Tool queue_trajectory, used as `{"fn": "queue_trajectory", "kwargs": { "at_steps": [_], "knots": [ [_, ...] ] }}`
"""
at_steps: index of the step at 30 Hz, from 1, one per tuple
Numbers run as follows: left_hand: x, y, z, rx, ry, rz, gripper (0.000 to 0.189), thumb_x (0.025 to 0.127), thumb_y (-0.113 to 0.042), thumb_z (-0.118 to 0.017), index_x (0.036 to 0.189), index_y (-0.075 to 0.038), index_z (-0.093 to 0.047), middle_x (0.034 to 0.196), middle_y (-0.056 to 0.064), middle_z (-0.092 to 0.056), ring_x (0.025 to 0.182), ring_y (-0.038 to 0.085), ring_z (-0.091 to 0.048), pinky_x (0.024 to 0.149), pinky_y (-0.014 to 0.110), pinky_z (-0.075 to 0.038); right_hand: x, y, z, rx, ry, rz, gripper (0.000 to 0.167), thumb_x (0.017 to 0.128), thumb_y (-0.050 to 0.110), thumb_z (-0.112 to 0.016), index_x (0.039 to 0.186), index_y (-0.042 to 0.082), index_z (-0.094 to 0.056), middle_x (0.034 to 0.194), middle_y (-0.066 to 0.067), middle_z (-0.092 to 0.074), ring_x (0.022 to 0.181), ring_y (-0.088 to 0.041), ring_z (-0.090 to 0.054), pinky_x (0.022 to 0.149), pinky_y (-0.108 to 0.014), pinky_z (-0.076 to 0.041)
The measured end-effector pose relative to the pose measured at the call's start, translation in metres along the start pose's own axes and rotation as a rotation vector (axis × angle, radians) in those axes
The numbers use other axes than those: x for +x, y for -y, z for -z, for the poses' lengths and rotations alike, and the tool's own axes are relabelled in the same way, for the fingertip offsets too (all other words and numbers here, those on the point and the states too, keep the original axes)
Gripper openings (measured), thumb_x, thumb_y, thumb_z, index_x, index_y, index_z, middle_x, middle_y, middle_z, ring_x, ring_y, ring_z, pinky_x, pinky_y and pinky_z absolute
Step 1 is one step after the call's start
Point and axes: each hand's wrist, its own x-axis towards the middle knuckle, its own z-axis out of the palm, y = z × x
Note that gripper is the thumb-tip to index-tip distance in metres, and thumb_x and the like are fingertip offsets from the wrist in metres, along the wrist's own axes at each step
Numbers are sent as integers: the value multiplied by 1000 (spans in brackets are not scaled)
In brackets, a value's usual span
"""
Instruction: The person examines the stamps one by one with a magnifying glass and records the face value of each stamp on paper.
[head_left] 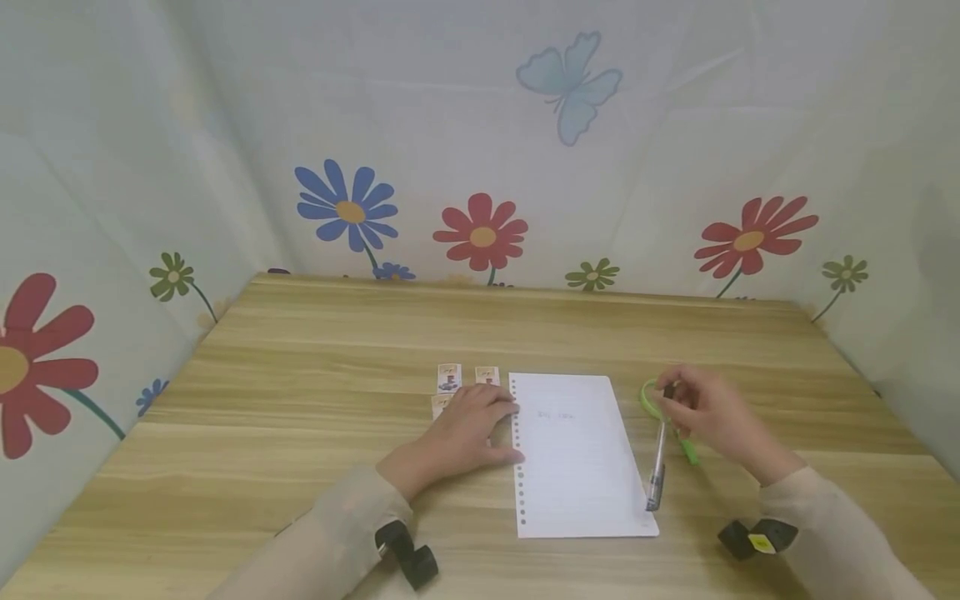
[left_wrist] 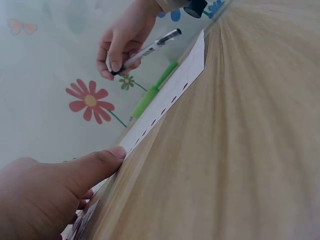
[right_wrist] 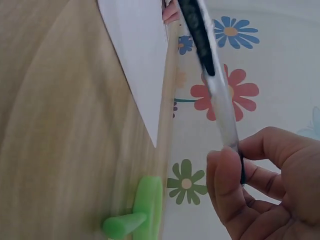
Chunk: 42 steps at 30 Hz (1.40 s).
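One hole-punched sheet of paper [head_left: 573, 471], faintly written on near its top, lies on a wooden surface [head_left: 262, 417]. A person's left hand [head_left: 465, 429] rests at its punched edge, fingers relaxed, visibly grasping nothing; small printed cards [head_left: 450, 377] sit by it, partly hidden. The right hand's [head_left: 705, 410] grip is closed in a pinch on one dark end of a pen [head_left: 660, 450], held in the air near the sheet's right edge. A green handled ring [head_left: 689, 451] lies right of the sheet. The step in hand appears to be handling the pen; the next move probably calls for a steady pinch while lowering it, whether to paper or surface.
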Motion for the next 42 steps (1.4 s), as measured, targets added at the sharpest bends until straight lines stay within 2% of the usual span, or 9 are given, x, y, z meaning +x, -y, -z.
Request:
{"fn": "queue_trajectory", "kwargs": {
  "at_steps": [6,10,16,26,31,36,38,42],
  "knots": [
    [0,0,2,0,13,5,67,80,-57,-67,131,-14,-58,137,3,-54,133,22,-44,118,43,-27,0,-8,-10,-24,92,-17,23,92,2,-57,114,-1,-53,78,-6,-57,51,-9,-52,45,-25,-47],
    [-1,0,1,-2,16,2,64,82,-57,-65,130,-15,-58,137,3,-53,133,22,-43,118,43,-26,1,-10,-19,-25,142,-38,29,92,2,-58,120,-3,-51,78,-7,-57,46,-10,-48,41,-25,-44],
    [0,0,0,16,13,-8,63,83,-58,-63,130,-16,-58,138,4,-53,133,23,-43,118,43,-26,-1,-10,-25,-64,145,-58,34,91,4,-61,123,-1,-49,76,-6,-58,43,-10,-48,38,-24,-43],
    [-1,-3,4,43,-7,-29,61,84,-57,-63,130,-17,-58,138,4,-54,132,23,-44,118,43,-27,-2,-8,-29,-110,168,-45,40,88,3,-64,124,0,-46,71,-4,-58,41,-11,-50,37,-23,-43],
    [0,-1,6,35,-35,-44,60,83,-54,-65,129,-16,-59,137,4,-54,132,23,-45,117,44,-28,-1,-3,-30,-187,173,-64,42,86,3,-65,124,-1,-47,71,-3,-59,43,-10,-52,38,-22,-45],
    [2,5,11,1,-115,-50,54,80,-45,-73,123,-14,-63,134,7,-57,128,26,-48,114,47,-32,1,1,-31,-264,172,-85,41,85,5,-67,123,-3,-51,74,-4,-60,49,-9,-53,41,-20,-45],
    [3,9,14,3,-148,-39,51,80,-41,-75,121,-12,-64,131,8,-58,126,27,-50,112,48,-34,1,2,-31,-293,170,-87,41,85,7,-68,122,-2,-52,77,-5,-60,53,-9,-53,42,-20,-45],
    [4,19,20,20,-172,29,50,81,-35,-76,124,-14,-63,132,5,-58,127,25,-49,113,46,-34,2,3,-30,-333,149,-55,37,84,10,-70,117,-2,-56,80,-6,-65,63,-11,-57,50,-22,-47]
  ]
}}
